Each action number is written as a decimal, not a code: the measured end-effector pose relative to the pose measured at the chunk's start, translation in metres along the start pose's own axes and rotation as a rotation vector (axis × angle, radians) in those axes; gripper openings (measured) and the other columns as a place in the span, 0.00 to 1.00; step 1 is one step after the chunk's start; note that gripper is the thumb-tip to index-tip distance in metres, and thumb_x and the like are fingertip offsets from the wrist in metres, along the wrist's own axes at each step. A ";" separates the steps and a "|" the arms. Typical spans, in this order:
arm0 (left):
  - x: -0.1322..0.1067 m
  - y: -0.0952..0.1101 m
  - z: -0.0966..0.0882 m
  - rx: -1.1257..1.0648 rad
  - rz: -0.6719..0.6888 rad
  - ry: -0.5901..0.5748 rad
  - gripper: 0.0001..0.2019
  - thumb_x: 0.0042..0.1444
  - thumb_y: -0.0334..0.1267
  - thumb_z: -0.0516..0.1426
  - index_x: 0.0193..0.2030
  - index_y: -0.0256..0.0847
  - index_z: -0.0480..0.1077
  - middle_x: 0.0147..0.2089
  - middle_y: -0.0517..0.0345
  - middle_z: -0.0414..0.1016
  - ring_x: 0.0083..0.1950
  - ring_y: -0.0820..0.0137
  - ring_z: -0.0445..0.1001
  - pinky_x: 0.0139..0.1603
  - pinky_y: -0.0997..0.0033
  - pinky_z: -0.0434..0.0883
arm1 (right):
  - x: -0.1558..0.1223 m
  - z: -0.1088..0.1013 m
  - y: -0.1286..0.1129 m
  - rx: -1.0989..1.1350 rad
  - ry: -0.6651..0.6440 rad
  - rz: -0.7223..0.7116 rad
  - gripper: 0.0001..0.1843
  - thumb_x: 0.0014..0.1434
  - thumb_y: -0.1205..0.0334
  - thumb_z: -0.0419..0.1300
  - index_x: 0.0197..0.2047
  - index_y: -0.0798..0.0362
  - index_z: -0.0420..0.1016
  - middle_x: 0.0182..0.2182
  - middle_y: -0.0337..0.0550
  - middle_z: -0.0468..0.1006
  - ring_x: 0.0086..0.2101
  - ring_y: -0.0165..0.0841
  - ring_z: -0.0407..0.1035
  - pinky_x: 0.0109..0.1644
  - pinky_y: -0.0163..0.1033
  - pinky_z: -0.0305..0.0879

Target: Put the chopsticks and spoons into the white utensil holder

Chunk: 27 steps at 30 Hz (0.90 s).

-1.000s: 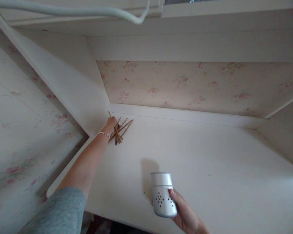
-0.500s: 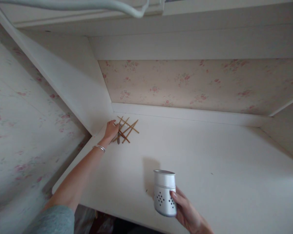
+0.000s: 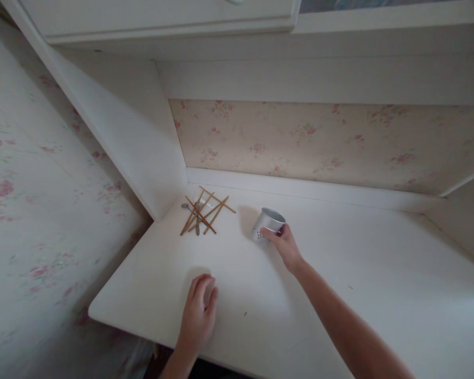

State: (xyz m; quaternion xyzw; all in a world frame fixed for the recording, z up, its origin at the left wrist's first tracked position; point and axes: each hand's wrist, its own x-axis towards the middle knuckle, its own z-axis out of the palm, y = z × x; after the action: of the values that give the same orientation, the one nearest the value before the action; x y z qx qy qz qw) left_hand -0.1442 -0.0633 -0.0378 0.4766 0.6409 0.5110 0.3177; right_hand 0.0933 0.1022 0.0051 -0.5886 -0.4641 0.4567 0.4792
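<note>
- Pinching the silver metal can (image 3: 266, 223), right of the frame's centre, the right hand (image 3: 286, 247) lays its thumb across the near side, with the other fingers round the right side.
- Small dark holes (image 3: 259, 235) punched in a cluster mark the can's wall, just beside the thumb tip.
- Most of the can sits to the upper left of the palm, its open rim above the thumb; it tilts, mouth toward the upper right. Its lower end is soft in this view, so I cannot tell whether it touches the white tabletop (image 3: 300, 310).
- At lower centre-left, the left hand (image 3: 199, 310) is bare of any object, fingers loosely curled and thumb a little apart from them, well apart from the can.
- Thin brown sticks (image 3: 201, 215) lie crossed in a loose heap left of the can, near the back of the tabletop.
- Grey metal utensils (image 3: 198, 230) lie among them, one rounded end showing at the heap's left edge.
- Pink-flowered wallpaper (image 3: 256, 139) fills the wall behind, across the upper centre and right.
</note>
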 end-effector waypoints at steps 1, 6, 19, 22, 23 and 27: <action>-0.006 -0.001 0.001 0.043 0.011 -0.015 0.11 0.51 0.37 0.63 0.43 0.50 0.76 0.50 0.51 0.73 0.55 0.56 0.69 0.63 0.55 0.61 | 0.014 0.007 0.000 -0.032 0.032 -0.009 0.40 0.44 0.47 0.70 0.56 0.53 0.63 0.50 0.53 0.75 0.45 0.41 0.72 0.45 0.44 0.68; -0.003 0.001 0.001 0.077 0.016 -0.064 0.08 0.55 0.41 0.60 0.42 0.50 0.76 0.48 0.50 0.73 0.53 0.56 0.70 0.59 0.54 0.64 | 0.053 0.040 0.005 -0.156 0.080 -0.095 0.44 0.41 0.49 0.71 0.59 0.51 0.61 0.52 0.51 0.73 0.48 0.43 0.70 0.51 0.47 0.64; 0.003 -0.004 0.002 0.162 0.135 -0.096 0.06 0.58 0.40 0.58 0.40 0.48 0.75 0.44 0.49 0.74 0.49 0.57 0.71 0.54 0.55 0.67 | 0.093 0.110 0.004 -0.281 -0.111 -0.267 0.44 0.45 0.53 0.70 0.62 0.53 0.58 0.51 0.48 0.75 0.49 0.40 0.70 0.54 0.45 0.64; 0.003 -0.006 0.002 0.248 0.206 -0.105 0.08 0.61 0.40 0.54 0.41 0.44 0.74 0.44 0.49 0.74 0.49 0.59 0.72 0.53 0.55 0.69 | 0.087 0.126 0.004 -0.302 -0.170 -0.283 0.44 0.45 0.53 0.71 0.62 0.52 0.59 0.52 0.48 0.75 0.50 0.40 0.70 0.55 0.45 0.64; 0.003 -0.006 0.002 0.283 0.228 -0.110 0.08 0.62 0.39 0.53 0.42 0.43 0.73 0.44 0.49 0.73 0.49 0.60 0.72 0.53 0.55 0.70 | 0.085 0.129 0.003 -0.309 -0.185 -0.288 0.43 0.46 0.54 0.70 0.62 0.51 0.59 0.53 0.48 0.75 0.51 0.40 0.70 0.55 0.45 0.64; 0.003 -0.005 0.002 0.391 0.294 -0.119 0.09 0.63 0.38 0.51 0.42 0.41 0.72 0.44 0.50 0.74 0.48 0.62 0.73 0.52 0.59 0.72 | 0.083 0.131 0.003 -0.341 -0.192 -0.286 0.43 0.49 0.56 0.68 0.64 0.52 0.57 0.56 0.51 0.72 0.55 0.43 0.68 0.58 0.47 0.62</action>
State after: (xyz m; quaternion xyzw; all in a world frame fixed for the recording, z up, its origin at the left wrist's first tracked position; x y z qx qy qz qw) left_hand -0.1451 -0.0602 -0.0424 0.6463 0.6318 0.3889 0.1788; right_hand -0.0229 0.2017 -0.0218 -0.5432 -0.6566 0.3532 0.3860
